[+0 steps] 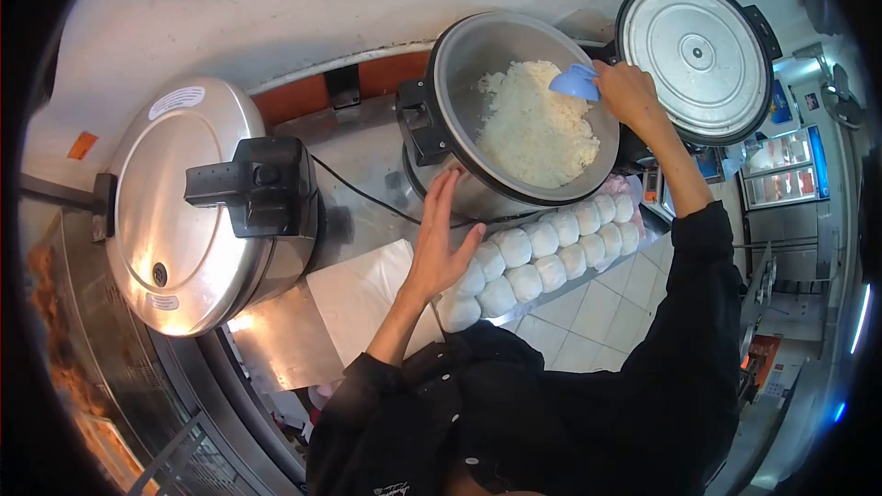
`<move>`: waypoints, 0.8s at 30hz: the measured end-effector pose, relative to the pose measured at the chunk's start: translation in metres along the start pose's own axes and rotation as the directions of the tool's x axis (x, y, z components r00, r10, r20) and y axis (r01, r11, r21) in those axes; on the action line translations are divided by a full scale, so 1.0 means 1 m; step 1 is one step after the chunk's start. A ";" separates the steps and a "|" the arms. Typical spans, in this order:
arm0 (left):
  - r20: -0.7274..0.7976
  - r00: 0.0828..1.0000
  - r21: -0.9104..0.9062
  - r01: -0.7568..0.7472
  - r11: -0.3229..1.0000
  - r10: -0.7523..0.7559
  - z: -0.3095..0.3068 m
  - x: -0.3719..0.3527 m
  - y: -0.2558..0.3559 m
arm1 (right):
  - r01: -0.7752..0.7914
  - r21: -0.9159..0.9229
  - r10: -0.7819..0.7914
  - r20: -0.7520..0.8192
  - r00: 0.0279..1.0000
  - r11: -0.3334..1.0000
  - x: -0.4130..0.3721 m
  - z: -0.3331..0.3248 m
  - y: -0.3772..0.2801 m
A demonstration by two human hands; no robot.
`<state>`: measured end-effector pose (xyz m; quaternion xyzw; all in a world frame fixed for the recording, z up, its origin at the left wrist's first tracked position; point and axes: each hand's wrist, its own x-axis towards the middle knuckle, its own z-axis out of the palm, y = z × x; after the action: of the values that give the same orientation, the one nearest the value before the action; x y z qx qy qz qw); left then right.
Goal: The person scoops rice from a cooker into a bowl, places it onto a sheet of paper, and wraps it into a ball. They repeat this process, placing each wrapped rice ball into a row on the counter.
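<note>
Blue scoop point(575, 82) in right hand point(629, 92), over rice point(537, 124)

1. Rice cooker point(418, 133) my left hand point(441, 239) touched: brushed metal, matt black plastic handle.
2. Scoop point(575, 83) in my right hand point(629, 92): smooth blue plastic.
3. Open lid point(695, 53): glossy metal.
4. Counter point(354, 142): dull steel.

Handle of scoop point(574, 83) hidden in right hand point(632, 94); left hand point(443, 248) covers part of rice-portion rows point(551, 248); cooker label point(176, 101) text unreadable.
</note>
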<state>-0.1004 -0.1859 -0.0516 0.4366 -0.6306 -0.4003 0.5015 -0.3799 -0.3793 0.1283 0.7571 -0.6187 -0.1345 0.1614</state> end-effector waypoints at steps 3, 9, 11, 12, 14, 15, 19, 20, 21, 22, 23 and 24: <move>0.051 0.998 0.045 0.024 0.999 -0.026 0.002 0.001 -0.005 | -0.078 -0.130 0.074 -0.041 0.996 0.988 0.006 0.021 -0.009; 0.162 0.986 0.056 0.030 0.998 -0.038 0.002 0.006 -0.001 | 0.016 -0.128 -0.013 0.025 1.000 0.992 0.003 0.043 -0.014; 0.178 0.983 0.049 0.037 0.998 -0.045 0.002 0.008 0.000 | 0.019 -0.068 -0.015 0.072 0.997 0.998 0.009 0.044 0.000; 0.189 0.980 0.042 0.052 0.998 -0.059 0.001 0.007 0.001 | 0.028 -0.008 -0.027 0.122 0.992 1.000 0.011 0.045 0.006; 0.192 0.979 0.035 0.070 0.997 -0.076 0.003 0.008 0.000 | 0.024 0.025 -0.028 0.147 0.989 0.999 0.011 0.047 0.015; 0.197 0.976 0.031 0.093 0.995 -0.097 0.003 0.007 0.000 | 0.020 0.062 -0.031 0.174 0.984 0.998 0.011 0.049 0.016; 0.175 0.984 0.103 0.003 0.995 -0.022 0.008 0.005 -0.009 | 0.026 0.122 -0.056 0.246 0.968 0.992 0.003 0.058 0.012; 0.171 0.985 0.102 0.000 0.995 -0.018 0.009 0.005 -0.010 | 0.075 0.156 -0.113 0.249 0.962 0.985 0.000 0.061 0.009; 0.167 0.986 0.102 -0.002 0.995 -0.015 0.009 0.005 -0.009 | 0.125 0.190 -0.170 0.249 0.953 0.974 -0.002 0.064 0.006; 0.167 0.986 0.106 -0.002 0.994 -0.015 0.009 0.006 -0.008 | 0.125 0.193 -0.172 0.247 0.954 0.973 -0.003 0.066 0.002; 0.178 0.983 0.062 0.030 0.998 -0.041 0.008 0.006 -0.006 | 0.172 0.202 -0.223 0.261 0.939 0.964 -0.003 0.067 -0.004; 0.192 0.979 0.019 0.064 0.998 -0.066 0.007 0.006 -0.005 | 0.218 0.213 -0.273 0.275 0.922 0.952 -0.003 0.068 -0.010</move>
<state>-0.1074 -0.1924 -0.0555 0.4194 -0.6640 -0.4529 0.4221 -0.3989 -0.3798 0.0626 0.8108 -0.5453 -0.2115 -0.0211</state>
